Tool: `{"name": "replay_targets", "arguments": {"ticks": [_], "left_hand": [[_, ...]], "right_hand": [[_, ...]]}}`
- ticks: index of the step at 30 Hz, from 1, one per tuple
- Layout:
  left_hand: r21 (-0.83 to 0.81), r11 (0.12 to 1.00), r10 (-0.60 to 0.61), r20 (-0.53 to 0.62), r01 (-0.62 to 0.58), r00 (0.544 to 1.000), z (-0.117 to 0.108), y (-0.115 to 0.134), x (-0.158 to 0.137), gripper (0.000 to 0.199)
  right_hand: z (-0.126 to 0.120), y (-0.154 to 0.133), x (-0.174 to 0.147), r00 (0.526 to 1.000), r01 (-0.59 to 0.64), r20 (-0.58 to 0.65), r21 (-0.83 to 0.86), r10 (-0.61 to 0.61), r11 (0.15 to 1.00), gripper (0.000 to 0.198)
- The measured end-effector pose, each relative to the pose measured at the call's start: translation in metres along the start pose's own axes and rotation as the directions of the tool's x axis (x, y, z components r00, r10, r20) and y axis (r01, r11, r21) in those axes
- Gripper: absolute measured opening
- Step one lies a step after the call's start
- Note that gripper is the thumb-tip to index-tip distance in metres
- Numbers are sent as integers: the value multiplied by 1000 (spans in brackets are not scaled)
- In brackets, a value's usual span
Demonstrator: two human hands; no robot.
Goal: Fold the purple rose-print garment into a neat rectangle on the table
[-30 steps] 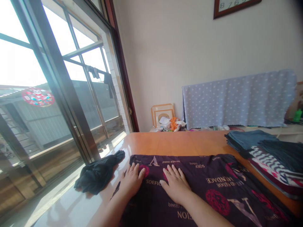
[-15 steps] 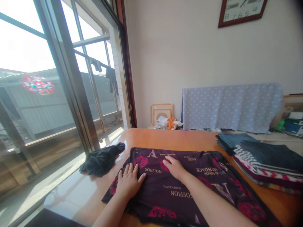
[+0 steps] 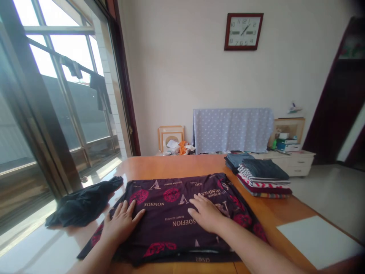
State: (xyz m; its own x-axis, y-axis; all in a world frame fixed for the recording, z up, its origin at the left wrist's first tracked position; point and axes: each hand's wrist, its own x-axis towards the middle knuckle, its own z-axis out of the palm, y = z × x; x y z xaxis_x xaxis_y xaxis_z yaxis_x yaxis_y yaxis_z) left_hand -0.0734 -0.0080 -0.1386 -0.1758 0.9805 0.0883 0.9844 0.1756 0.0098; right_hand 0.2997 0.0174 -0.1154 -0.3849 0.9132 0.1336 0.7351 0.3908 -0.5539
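A dark purple garment (image 3: 159, 213) with red patterned patches and pale lettering lies spread on the wooden table (image 3: 171, 164). On its left part rests my left hand (image 3: 121, 220), palm down with fingers spread. My right hand (image 3: 207, 213) lies flat on the right half, fingers stretched out near the lettering. Neither hand grips the cloth. Beyond my left hand, by the window, is a crumpled black garment (image 3: 85, 201).
Folded clothes (image 3: 262, 179) are stacked at the table's right side. A white sheet (image 3: 322, 239) lies at the near right. Behind the table stand a polka-dotted cloth cover (image 3: 232, 131) and a low white cabinet (image 3: 299, 163). A window (image 3: 65, 95) runs along the left.
My right hand has slid rightward and nearer across the garment, while my left hand stays on its left part. The view has turned right, bringing in the whole clock and the white sheet.
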Motion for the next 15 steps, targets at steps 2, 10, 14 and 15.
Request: {"name": "replay_targets", "arguments": {"ticks": [2, 10, 14, 15], "left_hand": [[39, 998, 57, 19, -58, 998, 0, -14, 2, 64], [224, 958, 146, 148, -177, 978, 8, -36, 14, 68], [195, 961, 177, 114, -196, 978, 9, -38, 16, 69], [142, 971, 181, 75, -190, 981, 8, -39, 16, 67]], "right_hand": [[7, -4, -26, 998, -38, 39, -112, 42, 993, 60], [-16, 2, -70, 996, 1, -94, -12, -3, 1000, 58], [-47, 49, -86, 981, -48, -188, -22, 43, 999, 51], [-53, 62, -92, 984, -69, -163, -2, 68, 998, 49]]}}
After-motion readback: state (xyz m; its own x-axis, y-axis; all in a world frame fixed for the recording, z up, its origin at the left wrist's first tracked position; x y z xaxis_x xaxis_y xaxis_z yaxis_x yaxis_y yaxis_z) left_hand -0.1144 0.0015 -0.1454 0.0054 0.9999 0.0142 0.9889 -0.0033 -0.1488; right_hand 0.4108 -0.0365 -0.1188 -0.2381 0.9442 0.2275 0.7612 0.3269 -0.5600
